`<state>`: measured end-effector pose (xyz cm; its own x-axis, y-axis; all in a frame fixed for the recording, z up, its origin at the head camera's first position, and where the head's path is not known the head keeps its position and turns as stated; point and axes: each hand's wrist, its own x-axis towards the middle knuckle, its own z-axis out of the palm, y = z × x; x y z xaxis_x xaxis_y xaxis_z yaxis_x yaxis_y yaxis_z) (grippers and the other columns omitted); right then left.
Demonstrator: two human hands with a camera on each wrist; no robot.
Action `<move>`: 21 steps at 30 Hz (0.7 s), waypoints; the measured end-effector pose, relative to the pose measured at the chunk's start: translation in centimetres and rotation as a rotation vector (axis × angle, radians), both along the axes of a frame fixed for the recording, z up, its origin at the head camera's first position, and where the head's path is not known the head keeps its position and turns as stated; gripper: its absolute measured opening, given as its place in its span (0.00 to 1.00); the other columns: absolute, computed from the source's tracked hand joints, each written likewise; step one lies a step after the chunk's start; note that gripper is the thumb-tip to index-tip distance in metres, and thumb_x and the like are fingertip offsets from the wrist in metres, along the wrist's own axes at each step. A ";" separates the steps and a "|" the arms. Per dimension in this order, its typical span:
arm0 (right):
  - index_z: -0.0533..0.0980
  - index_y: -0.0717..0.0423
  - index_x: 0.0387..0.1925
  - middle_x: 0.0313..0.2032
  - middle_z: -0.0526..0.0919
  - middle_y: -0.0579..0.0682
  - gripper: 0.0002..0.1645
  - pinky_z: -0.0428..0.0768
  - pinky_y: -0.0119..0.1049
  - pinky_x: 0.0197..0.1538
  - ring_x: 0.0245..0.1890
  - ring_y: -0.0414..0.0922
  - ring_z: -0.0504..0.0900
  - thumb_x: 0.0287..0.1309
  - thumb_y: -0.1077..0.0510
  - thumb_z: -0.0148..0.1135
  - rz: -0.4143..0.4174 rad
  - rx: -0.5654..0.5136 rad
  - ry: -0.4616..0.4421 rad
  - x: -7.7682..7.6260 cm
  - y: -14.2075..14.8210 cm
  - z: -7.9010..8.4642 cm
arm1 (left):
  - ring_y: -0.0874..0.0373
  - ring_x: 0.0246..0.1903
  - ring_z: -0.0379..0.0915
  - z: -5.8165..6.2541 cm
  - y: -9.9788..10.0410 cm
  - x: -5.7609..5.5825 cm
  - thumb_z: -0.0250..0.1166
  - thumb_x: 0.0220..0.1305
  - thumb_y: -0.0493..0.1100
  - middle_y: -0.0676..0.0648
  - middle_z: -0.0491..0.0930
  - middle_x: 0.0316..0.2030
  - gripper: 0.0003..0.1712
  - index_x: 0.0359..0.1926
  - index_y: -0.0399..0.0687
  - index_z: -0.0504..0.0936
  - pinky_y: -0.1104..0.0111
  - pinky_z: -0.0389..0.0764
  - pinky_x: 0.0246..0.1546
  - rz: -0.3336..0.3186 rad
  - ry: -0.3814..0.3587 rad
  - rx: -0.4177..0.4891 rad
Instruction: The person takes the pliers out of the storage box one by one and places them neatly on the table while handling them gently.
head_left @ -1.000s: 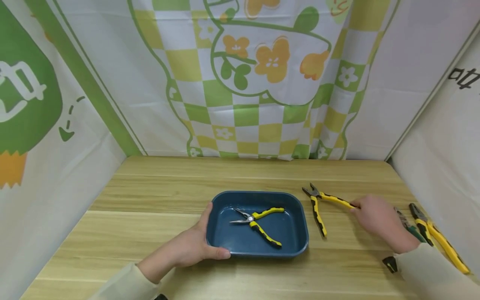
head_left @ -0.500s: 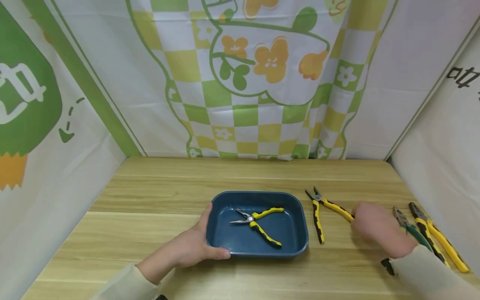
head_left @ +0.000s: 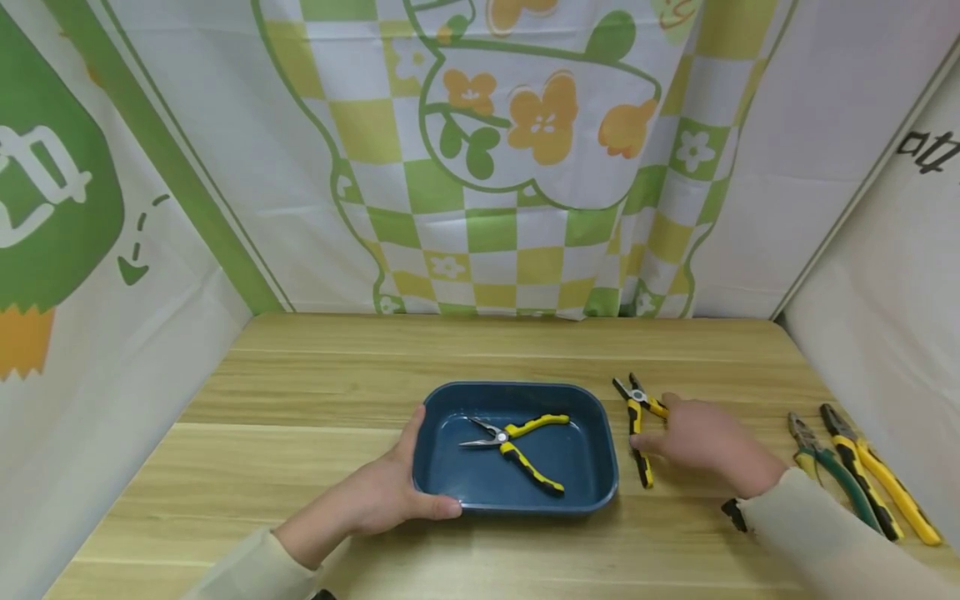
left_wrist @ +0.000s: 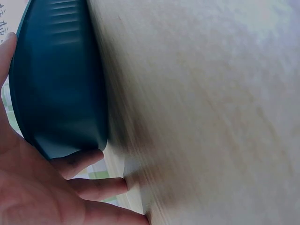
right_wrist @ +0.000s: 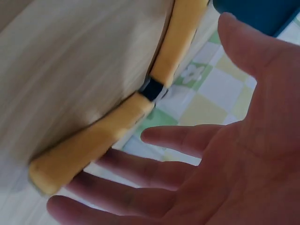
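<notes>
My left hand [head_left: 375,497] grips the left end of a dark blue rectangular box [head_left: 525,507], thumb along its near wall and fingers at its left side. Inside the box lie spread long-nose pliers [head_left: 501,436] with yellow and black handles. To the right of the box, my right hand [head_left: 705,437] reaches over a second pair of yellow-black pliers [head_left: 636,414], which lies on the table with its jaws apart. The right thumb is by the left handle. In the right wrist view the extended fingers [right_wrist: 140,171] lie along the outer edge of a yellow handle [right_wrist: 93,140].
At the table's right edge, green-handled pliers [head_left: 851,487] lie beside another yellow-black pair [head_left: 896,492]. A checked, flower-patterned curtain [head_left: 517,225] hangs behind the wooden table [head_left: 315,392], with white cloth walls on both sides.
My right hand has moved left from the right handle's end to straddle both handles. The pliers beneath it have turned slightly and their handles have drawn closer. The left hand and box stay put.
</notes>
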<state>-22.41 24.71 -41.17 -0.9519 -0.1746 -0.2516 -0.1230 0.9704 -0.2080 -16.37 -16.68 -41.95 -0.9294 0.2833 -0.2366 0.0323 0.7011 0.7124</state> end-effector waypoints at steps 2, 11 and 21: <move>0.57 0.80 0.67 0.54 0.74 0.77 0.69 0.72 0.64 0.51 0.54 0.72 0.73 0.52 0.22 0.61 -0.007 -0.003 -0.004 -0.1 -0.7 -0.2 | 0.45 0.53 0.73 0.0 0.0 0.0 0.80 0.41 0.66 0.26 0.62 0.67 0.82 0.79 0.44 0.32 0.48 0.70 0.57 0.000 -0.001 0.001; 0.57 0.77 0.69 0.57 0.71 0.77 0.67 0.68 0.66 0.55 0.60 0.73 0.65 0.49 0.30 0.70 -0.038 0.027 -0.017 -0.1 -2.1 -0.4 | 0.45 0.53 0.73 -0.1 0.0 0.0 0.80 0.41 0.66 0.27 0.62 0.67 0.82 0.79 0.43 0.32 0.49 0.69 0.58 -0.002 0.000 0.011; 0.57 0.80 0.68 0.57 0.70 0.79 0.61 0.68 0.65 0.56 0.59 0.73 0.66 0.54 0.35 0.68 -0.034 0.061 -0.017 -0.1 -2.4 -0.7 | 0.45 0.53 0.73 0.0 0.0 0.0 0.80 0.41 0.66 0.26 0.63 0.66 0.82 0.79 0.43 0.32 0.49 0.69 0.57 0.000 0.007 0.002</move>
